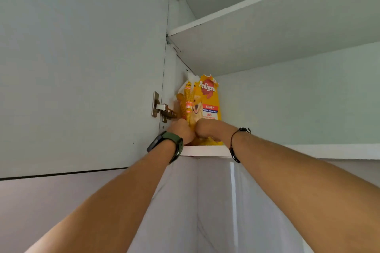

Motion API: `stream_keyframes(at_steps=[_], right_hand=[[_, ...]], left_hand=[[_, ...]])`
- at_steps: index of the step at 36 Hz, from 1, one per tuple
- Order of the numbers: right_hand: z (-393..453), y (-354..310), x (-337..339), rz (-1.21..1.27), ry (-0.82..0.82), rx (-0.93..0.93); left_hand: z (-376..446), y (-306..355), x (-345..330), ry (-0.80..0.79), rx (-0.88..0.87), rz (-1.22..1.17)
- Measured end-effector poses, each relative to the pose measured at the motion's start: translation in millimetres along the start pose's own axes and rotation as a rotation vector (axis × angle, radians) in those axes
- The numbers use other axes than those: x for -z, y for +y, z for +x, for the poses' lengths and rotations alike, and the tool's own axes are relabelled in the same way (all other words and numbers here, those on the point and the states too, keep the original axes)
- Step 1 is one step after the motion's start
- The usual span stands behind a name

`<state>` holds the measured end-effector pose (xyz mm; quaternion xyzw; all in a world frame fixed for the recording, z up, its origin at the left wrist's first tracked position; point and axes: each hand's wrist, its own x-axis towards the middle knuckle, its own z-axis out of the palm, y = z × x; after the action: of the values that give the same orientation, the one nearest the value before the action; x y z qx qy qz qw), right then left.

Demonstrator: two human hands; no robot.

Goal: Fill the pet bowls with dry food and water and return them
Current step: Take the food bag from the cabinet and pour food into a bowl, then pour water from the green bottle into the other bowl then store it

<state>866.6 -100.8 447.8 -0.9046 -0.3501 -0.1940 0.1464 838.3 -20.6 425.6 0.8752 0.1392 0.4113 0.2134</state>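
Two hands, left hand (182,129) and right hand (205,129), fingers closed on the lower part of the yellow dog-food bag (207,102), upright on the cabinet shelf (205,151).

Single head view: looked steeply upward from below my raised arms, close under an open wall cupboard (287,151).

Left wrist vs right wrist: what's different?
The left wrist wears a dark green smartwatch; the right wrist wears a thin black beaded bracelet. The left hand sits nearer the door hinge. Both hands grip the yellow dog food bag on the shelf.
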Motion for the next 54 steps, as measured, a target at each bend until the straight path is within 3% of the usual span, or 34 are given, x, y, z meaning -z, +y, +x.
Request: stream_keyframes(at_steps=[3, 12, 16, 22, 27, 40, 49, 54], right_hand=[[4.1, 2.3, -1.9, -0.039, -0.015, 0.008], [-16.7, 26.7, 12.6, 0.093, 0.165, 0.046], [-51.1, 51.8, 42.8, 0.181, 0.288, 0.029], [-98.3, 99.8, 102.4, 0.097, 0.421, -0.046], [-141.9, 145.2, 155.1, 0.037, 0.479, -0.156], [-289.2, 277.5, 255.1, -0.072, 0.690, -0.482], [-355.4, 355.3, 278.0, -0.038, 0.702, -0.656], [-359.1, 396.1, 269.6, 0.072, 0.664, -0.679]], left_hand=[[3.3, -0.7, -3.4, 0.036, 0.019, 0.052], [-2.8, 14.1, 8.9, 0.209, 0.013, 0.126], [-15.3, 39.2, 26.0, 0.325, -0.031, 0.085], [-39.1, 102.3, 30.4, 0.310, -0.144, 0.024], [-60.8, 171.7, 15.9, 0.227, -0.296, -0.048], [-134.6, 356.7, -64.7, -0.069, -0.477, -0.370], [-184.3, 472.5, -108.7, -0.299, -0.532, -0.597], [-189.9, 514.9, -134.7, -0.426, -0.480, -0.676]])
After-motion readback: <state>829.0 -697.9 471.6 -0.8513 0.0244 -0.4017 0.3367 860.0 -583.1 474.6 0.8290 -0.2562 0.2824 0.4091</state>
